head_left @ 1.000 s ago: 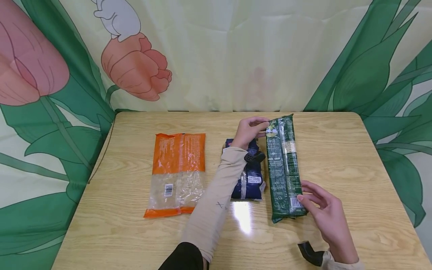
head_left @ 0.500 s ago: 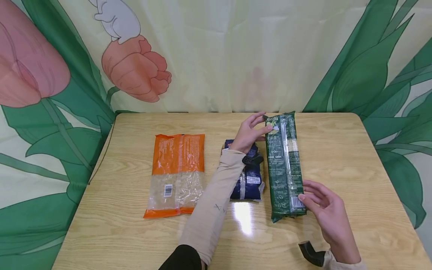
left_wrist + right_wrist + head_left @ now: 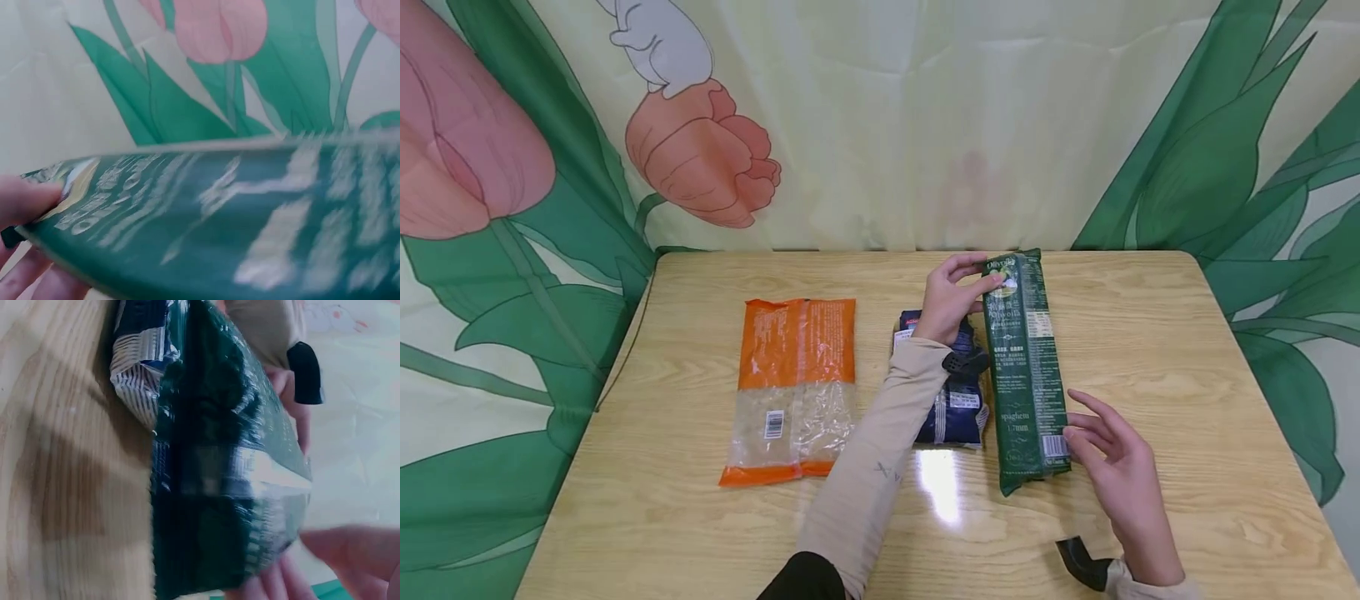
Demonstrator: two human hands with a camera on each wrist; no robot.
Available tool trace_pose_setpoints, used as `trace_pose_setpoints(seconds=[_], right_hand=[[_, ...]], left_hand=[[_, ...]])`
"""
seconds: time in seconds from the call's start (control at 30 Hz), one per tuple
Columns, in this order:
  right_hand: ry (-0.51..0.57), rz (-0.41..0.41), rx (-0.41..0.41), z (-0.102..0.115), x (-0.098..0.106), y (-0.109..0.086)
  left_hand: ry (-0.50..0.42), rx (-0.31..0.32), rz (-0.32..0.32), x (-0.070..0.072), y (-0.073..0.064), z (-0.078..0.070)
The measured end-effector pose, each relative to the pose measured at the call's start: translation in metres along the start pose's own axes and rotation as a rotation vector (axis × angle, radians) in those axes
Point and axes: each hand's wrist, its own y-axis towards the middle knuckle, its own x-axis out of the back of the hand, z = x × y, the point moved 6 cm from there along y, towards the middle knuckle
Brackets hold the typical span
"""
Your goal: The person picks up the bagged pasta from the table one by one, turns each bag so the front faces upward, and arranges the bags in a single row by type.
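1. Your left hand [image 3: 951, 298] has its grip pinched on the far end of the green spaghetti packet [image 3: 1024, 367], thumb and fingers curled round the top edge.
2. Your right hand [image 3: 1116, 475] meets the packet's near end with relaxed fingertips, its grip released.
3. The packet lies lengthwise on the wooden surface [image 3: 1150, 350], tipped up on its edge.
4. A dark blue packet [image 3: 951, 400] lies just beside it, partly under your left forearm.
5. An orange packet [image 3: 792, 385] lies flat, well apart to the left.
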Motion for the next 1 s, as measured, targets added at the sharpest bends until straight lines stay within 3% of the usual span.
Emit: trace_pose_setpoints(seconds=[0.17, 0.4, 0.67, 1.0], right_hand=[[-0.094, 0.061, -0.006, 0.006, -0.008, 0.004], [-0.264, 0.042, 0.01, 0.016, -0.021, 0.007], [-0.373, -0.062, 0.067, 0.021, -0.029, 0.002], [-0.457, -0.11, 0.085, 0.02, -0.036, 0.001]], left_hand=[[-0.053, -0.015, -0.072, 0.001, -0.002, -0.008], [-0.088, -0.012, -0.117, -0.002, -0.005, -0.01], [-0.05, 0.011, -0.112, -0.007, -0.008, -0.009], [-0.043, 0.001, -0.1, -0.017, -0.016, -0.019]])
